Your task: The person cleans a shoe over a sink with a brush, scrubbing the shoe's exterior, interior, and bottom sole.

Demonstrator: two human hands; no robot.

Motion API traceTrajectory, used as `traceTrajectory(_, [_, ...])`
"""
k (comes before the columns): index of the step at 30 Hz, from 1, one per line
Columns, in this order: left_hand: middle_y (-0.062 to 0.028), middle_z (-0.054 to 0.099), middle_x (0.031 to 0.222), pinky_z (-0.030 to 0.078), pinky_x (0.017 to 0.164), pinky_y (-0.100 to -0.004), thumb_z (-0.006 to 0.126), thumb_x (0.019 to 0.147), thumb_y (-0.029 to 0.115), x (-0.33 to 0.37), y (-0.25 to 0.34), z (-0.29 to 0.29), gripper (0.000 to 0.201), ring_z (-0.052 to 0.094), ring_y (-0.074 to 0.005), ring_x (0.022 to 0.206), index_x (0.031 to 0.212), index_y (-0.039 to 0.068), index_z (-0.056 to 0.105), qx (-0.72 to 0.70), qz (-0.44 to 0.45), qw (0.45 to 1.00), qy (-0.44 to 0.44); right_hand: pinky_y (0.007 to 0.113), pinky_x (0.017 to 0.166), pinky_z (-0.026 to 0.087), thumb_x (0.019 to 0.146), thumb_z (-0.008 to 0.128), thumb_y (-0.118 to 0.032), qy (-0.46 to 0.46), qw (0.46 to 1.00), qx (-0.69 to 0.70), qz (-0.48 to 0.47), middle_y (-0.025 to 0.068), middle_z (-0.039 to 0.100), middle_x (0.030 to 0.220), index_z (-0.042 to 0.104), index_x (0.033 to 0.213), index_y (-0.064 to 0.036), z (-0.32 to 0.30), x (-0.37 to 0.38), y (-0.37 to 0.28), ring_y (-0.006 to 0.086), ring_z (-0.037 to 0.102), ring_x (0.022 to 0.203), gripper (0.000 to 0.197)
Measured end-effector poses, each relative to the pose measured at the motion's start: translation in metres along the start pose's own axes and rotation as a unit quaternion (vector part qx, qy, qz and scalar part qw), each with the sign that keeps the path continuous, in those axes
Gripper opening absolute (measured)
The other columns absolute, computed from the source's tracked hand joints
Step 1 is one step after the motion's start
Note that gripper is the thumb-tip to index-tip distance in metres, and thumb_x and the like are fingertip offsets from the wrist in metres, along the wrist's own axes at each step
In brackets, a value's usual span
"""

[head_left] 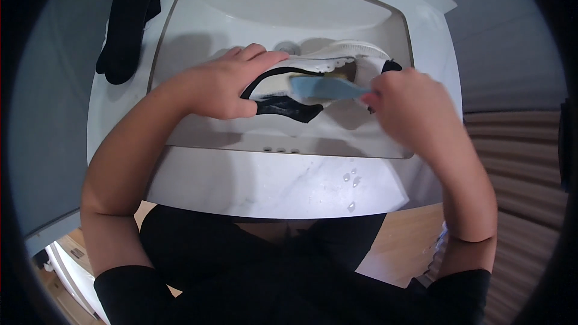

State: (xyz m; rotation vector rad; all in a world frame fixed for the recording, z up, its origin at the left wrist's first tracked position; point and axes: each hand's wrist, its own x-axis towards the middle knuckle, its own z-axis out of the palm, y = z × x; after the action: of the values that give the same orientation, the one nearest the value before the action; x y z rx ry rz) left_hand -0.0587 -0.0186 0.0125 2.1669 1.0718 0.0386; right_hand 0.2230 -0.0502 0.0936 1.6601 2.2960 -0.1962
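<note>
A black and white shoe (283,106) lies in the white sink (283,9), its opening turned partly toward me. My left hand (232,84) is clasped over the shoe's left end, with the thumb on the near side and the fingers across the far side. My right hand (409,105), slightly blurred, is closed around the handle of a light blue brush (331,88). The brush head lies against the shoe; its bristles are mostly hidden. Behind it shows a white ridged sole (361,47); whether it belongs to the same shoe I cannot tell.
Black socks, or a similar dark fabric item (129,24), lie on the counter left of the sink. Water drops (352,179) dot the marbled front counter (271,183). A drain (287,47) sits behind the shoe. Brown ribbed material (512,168) hangs at the right.
</note>
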Motion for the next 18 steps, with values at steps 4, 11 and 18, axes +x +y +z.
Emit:
traceTrajectory(4, [-0.0217,0.046,0.145,0.034,0.116,-0.0383,0.064,0.068,0.017,0.008,-0.018,0.002,0.095,0.044,-0.0354,0.135,0.157,0.007,0.031,-0.034,-0.017,0.999,0.020,0.046,0.071,0.059,0.094,0.065,-0.024,0.038,0.999,-0.002,0.006,0.0180,0.073,0.082,0.077,0.088,-0.0047,0.013,-0.002,-0.001,0.0359,0.073,0.078,0.023])
traceTrajectory(11, [-0.0158,0.057,0.127,0.045,0.094,-0.0321,0.058,0.072,0.020,0.019,-0.044,-0.003,0.081,0.054,-0.0245,0.111,0.149,0.005,0.038,-0.262,-0.014,0.963,-0.058,0.046,0.075,0.059,0.092,0.067,-0.032,0.066,0.997,0.018,-0.019,0.0145,0.074,0.087,0.077,0.089,-0.0093,0.035,0.033,-0.003,0.0343,0.073,0.083,0.025])
traceTrajectory(18, [-0.0096,0.059,0.116,0.045,0.087,-0.0294,0.057,0.073,0.022,0.026,-0.043,0.002,0.079,0.052,-0.0192,0.100,0.149,0.008,0.043,-0.205,-0.075,0.976,-0.007,0.046,0.072,0.058,0.090,0.070,-0.034,0.121,0.992,0.020,0.003,0.0152,0.074,0.083,0.077,0.085,-0.0111,0.036,0.042,-0.007,0.0338,0.073,0.082,0.025])
